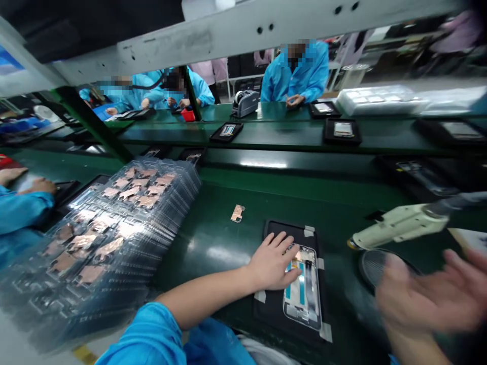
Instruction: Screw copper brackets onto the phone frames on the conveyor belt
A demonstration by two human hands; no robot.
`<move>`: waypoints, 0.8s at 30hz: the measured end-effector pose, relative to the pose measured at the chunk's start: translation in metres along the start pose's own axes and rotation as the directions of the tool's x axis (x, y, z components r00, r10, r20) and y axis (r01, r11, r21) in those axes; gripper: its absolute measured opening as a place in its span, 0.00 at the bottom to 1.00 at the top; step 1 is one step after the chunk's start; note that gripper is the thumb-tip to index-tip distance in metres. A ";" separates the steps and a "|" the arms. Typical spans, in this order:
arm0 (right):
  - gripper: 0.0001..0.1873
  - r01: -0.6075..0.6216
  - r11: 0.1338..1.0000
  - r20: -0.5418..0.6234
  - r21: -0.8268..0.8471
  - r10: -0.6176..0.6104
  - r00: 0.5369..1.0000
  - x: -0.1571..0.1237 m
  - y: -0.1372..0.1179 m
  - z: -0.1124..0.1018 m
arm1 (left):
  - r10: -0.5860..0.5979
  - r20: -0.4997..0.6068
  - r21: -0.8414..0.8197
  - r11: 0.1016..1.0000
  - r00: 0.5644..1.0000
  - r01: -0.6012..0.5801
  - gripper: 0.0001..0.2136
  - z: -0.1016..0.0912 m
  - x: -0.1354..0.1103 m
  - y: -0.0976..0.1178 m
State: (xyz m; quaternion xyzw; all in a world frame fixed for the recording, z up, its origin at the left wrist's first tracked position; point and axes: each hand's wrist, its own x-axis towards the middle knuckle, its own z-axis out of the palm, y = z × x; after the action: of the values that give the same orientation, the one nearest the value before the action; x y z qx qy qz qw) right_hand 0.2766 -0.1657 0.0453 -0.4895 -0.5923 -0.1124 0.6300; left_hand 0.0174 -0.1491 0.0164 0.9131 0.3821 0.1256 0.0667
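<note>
My left hand [272, 261] lies flat with its fingers spread, the fingertips on a phone mid-frame [303, 286] held in a black fixture tray [283, 230] with taped corners. A loose copper shield plate [238, 213] sits on the green belt above that tray, apart from my hand. My right hand [428, 296] is blurred by motion, with open fingers and nothing in them. It is close to a round mesh pad [375, 266] and below a cream-coloured handheld power tool [399, 225], without visibly touching either.
A tall stack of clear trays [102, 238] filled with copper plates stands to my left. A co-worker's blue-sleeved arm [23, 208] is beyond it. More black trays with phones [342, 132] lie on the belts ahead, and a steel beam [243, 35] crosses above.
</note>
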 end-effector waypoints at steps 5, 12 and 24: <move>0.37 -0.544 0.794 0.234 0.272 0.494 0.838 0.049 0.008 0.051 | -0.020 0.055 -0.046 0.999 0.998 0.022 0.28 0.000 0.025 0.005; 0.20 -0.479 0.836 0.108 0.269 0.468 0.877 0.057 0.018 0.024 | -0.014 0.022 -0.087 0.996 1.000 0.016 0.27 0.002 0.027 0.006; 0.15 -0.373 0.912 -0.107 0.170 0.393 0.913 0.035 0.041 -0.012 | 0.040 0.029 -0.051 0.998 0.999 -0.038 0.26 0.001 0.027 0.005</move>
State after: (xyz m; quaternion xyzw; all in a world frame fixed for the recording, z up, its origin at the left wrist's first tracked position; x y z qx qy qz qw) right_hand 0.3234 -0.1391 0.0581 -0.5400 -0.4460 0.0234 0.7134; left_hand 0.0391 -0.1331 0.0209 0.9203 0.3598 0.1225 0.0930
